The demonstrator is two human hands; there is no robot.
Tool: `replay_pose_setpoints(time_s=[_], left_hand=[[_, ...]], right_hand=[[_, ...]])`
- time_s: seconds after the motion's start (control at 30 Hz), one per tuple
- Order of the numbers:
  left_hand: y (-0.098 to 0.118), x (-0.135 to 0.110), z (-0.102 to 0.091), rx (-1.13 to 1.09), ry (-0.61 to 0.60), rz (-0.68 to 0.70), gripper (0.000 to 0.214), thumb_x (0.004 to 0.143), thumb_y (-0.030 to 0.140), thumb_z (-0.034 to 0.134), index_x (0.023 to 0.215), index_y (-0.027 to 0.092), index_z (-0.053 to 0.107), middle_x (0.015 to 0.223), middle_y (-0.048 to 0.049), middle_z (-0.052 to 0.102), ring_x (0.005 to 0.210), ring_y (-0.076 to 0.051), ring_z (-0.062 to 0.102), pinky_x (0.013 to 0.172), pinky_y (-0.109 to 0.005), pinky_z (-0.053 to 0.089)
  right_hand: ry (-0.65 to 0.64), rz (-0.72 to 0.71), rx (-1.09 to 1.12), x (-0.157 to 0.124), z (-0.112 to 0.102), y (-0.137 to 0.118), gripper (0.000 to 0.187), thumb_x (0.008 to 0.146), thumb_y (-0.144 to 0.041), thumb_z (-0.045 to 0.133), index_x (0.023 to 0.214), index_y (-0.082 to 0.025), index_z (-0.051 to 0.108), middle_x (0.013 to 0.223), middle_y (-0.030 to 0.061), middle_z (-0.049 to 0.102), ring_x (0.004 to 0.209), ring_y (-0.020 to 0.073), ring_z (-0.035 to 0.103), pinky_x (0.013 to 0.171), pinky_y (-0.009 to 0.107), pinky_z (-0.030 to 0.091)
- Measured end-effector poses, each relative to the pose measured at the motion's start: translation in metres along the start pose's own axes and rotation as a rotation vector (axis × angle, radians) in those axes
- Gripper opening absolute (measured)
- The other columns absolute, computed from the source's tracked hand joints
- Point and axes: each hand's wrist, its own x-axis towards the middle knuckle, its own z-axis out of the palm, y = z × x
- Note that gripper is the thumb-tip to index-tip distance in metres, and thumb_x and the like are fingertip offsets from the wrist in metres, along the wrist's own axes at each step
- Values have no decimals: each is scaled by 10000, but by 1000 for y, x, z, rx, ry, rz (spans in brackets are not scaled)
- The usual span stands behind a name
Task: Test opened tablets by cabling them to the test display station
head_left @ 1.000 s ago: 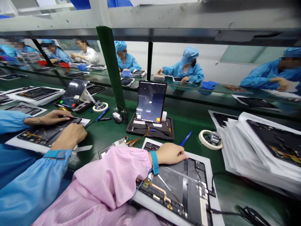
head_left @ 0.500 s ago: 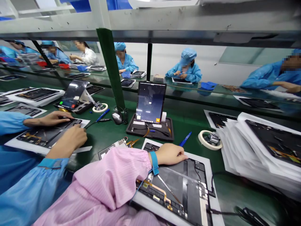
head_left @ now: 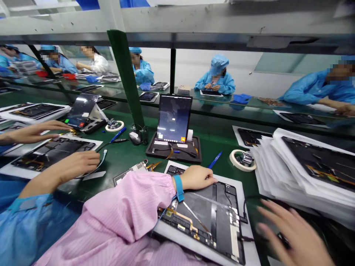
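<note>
My left hand [head_left: 198, 177], in a pink sleeve with a blue wrist strap [head_left: 179, 187], rests on the upper edge of an opened tablet housing [head_left: 199, 210]. Its fingers are curled together, and what they may pinch is hidden. The black housing lies on a white sheet [head_left: 251, 240], with orange flex cables and a dark cable plugged in at its right side. At the lower right, my right hand [head_left: 294, 232] hovers with spread fingers, slightly blurred, holding nothing. Below its fingers is a small dark object [head_left: 284, 240] that I cannot make out.
A lit tablet screen [head_left: 174, 118] stands in a black tray [head_left: 173, 153] ahead. Right of it are a blue pen [head_left: 215, 160], a tape roll [head_left: 242, 160] and a stack of sheets and housings [head_left: 277, 166]. A co-worker's hands [head_left: 74, 162] are at the left.
My right hand has come into view at the lower right. My left hand stays on the housing. The co-worker's hands at the left have moved apart.
</note>
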Motion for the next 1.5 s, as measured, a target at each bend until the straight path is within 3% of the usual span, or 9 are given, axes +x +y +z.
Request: replay_pose_setpoints(time_s=[0.27,0.43,0.6,0.7,0.87,0.97,1.07,1.27,1.5], left_hand=[[2,-3,-1,-10,11,11,355,891,481,446,803,193,634,780,-21,681,742,-173,623,616,-254,392],[6,-8,-2,-98,64,27,267,876,425,503,841,180,604,786,-19,660,741,-161,593,654,-259,418],[10,-18,-38,131,226,148,219,871,382,529,892,177,603,943,-77,635,976,-224,537,862,-343,410],[-18,-29,-76,197,417,-92,231,900,359,468,925,182,614,963,-87,637,973,-237,538,875,-361,407],[-108,-50,-120,314,571,-703,345,809,289,566,1103,110,592,1117,-176,595,1072,-322,492,895,-409,392],[-149,-51,-122,224,483,-702,359,778,395,595,1023,137,644,1081,-138,622,1051,-290,504,929,-374,374],[-165,-49,-117,174,495,-660,322,802,409,545,942,148,672,1017,-109,653,1006,-256,529,950,-351,360],[-129,-52,-117,234,511,-660,364,756,456,578,950,156,647,958,-108,653,934,-275,554,862,-374,402],[-32,-56,-82,23,-140,-326,338,676,542,633,658,206,607,666,3,651,601,-162,562,556,-251,354]], right_hand=[[-495,-138,152,44,-4,-25,158,821,-109,469,827,-213,588,1113,68,614,1152,247,521,1053,522,342],[-624,-111,51,84,-9,-3,335,771,-136,538,1103,-173,559,1389,150,420,1193,271,494,941,402,447],[-465,-163,-214,159,53,-3,283,803,-28,406,1002,-112,589,872,132,651,804,232,623,704,321,423],[-436,-249,-192,180,74,1,131,777,-76,485,816,-150,586,665,72,617,648,208,591,625,299,370],[-121,-121,-111,164,39,4,89,824,-250,488,842,-171,524,652,48,570,592,199,546,563,292,344],[201,63,314,141,6,-19,133,839,-322,541,832,-207,474,676,8,542,579,169,531,575,286,391],[176,220,721,115,-11,-46,154,881,-328,527,988,-219,503,793,24,586,714,189,586,652,309,446],[-17,546,882,69,14,-48,99,885,-304,537,860,-209,530,626,-34,525,566,132,511,573,255,416],[17,726,847,47,47,-35,126,796,-271,592,756,-202,495,539,-57,495,459,108,449,475,227,349]])
